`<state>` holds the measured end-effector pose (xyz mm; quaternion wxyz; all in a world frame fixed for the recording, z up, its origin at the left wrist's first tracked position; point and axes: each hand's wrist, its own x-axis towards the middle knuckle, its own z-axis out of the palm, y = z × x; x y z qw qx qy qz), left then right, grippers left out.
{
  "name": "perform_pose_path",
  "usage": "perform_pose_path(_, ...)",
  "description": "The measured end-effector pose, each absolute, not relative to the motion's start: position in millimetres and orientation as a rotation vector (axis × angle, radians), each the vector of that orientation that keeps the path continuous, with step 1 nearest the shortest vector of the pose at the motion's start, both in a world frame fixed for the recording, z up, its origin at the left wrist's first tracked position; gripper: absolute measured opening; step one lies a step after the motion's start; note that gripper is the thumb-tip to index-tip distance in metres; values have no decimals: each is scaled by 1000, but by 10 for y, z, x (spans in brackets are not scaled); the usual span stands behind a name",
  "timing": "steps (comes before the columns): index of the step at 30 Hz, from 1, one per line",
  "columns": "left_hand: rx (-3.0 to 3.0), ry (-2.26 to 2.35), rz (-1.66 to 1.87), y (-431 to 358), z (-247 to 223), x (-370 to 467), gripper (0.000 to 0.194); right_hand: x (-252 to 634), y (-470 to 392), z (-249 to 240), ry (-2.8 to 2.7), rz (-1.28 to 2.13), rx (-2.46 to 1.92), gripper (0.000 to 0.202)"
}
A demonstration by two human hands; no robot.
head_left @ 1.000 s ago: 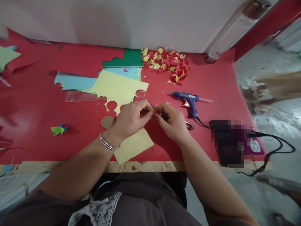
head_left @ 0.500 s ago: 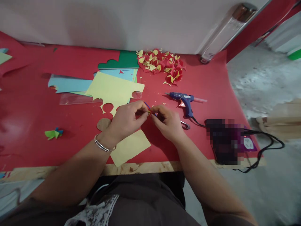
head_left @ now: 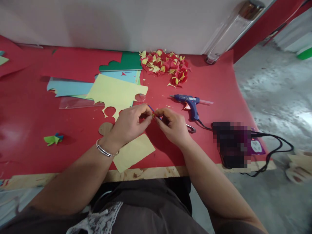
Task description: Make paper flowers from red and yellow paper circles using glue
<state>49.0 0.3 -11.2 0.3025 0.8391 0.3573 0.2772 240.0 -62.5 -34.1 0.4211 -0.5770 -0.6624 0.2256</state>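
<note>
My left hand (head_left: 133,122) and my right hand (head_left: 174,125) meet over the table, each closed in a pinch. Between their fingertips is a small red and yellow paper piece (head_left: 153,115), mostly covered by the fingers. A thin blue stick (head_left: 150,107) shows beside the left fingertips and runs behind the piece. Under the left wrist lies a pale yellow paper piece (head_left: 135,152). A yellow sheet with round cut-outs (head_left: 117,89) reaches behind the left hand, and a brown disc (head_left: 105,129) lies beside that wrist.
A blue glue gun (head_left: 191,103) lies right of my hands, near a dark looped handle (head_left: 191,129). Red and yellow paper pieces (head_left: 168,65) are heaped at the back. A green and blue paper piece (head_left: 53,139) sits left. A blurred dark object (head_left: 230,143) and cables (head_left: 273,133) occupy the right edge.
The whole view has shifted slightly, so the table things appear a little further left. Both hands keep their pinch on the small paper piece, with only slight finger movement.
</note>
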Motion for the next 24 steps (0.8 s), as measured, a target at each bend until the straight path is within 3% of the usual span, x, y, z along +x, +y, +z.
perform_pose_path(24, 2191, 966, 792, 5, -103, 511, 9, 2393, -620, -354, -1688, 548, -1439, 13)
